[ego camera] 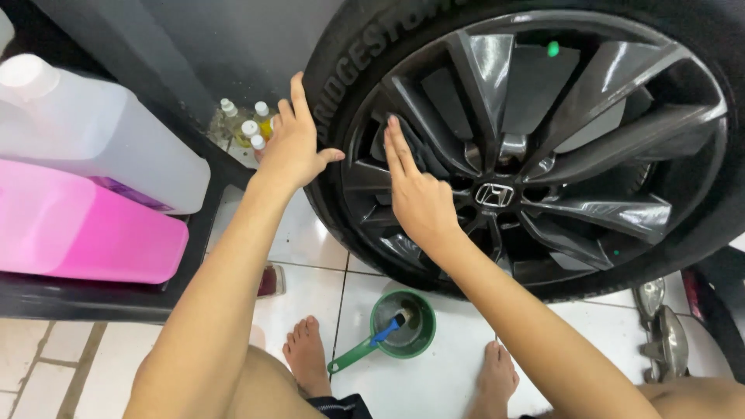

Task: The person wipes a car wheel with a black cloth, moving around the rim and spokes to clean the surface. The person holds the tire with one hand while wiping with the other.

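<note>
A car wheel fills the upper right: a black tyre [341,85] around a dark grey multi-spoke alloy rim [590,140]. My left hand [293,143] rests flat on the tyre's left sidewall, fingers spread and pointing up. My right hand [417,194] presses against the rim's left spokes, fingers together, with a dark cloth [419,147] partly showing under the fingertips. Whether the fingers grip the cloth or only press it is hard to tell.
A green scoop-shaped pot [403,324] with a blue-handled brush in it stands on the white tiled floor between my bare feet. At left, a dark shelf [101,299] holds a clear jug [101,132] and a pink jug [85,229]. Small bottles [250,124] stand behind.
</note>
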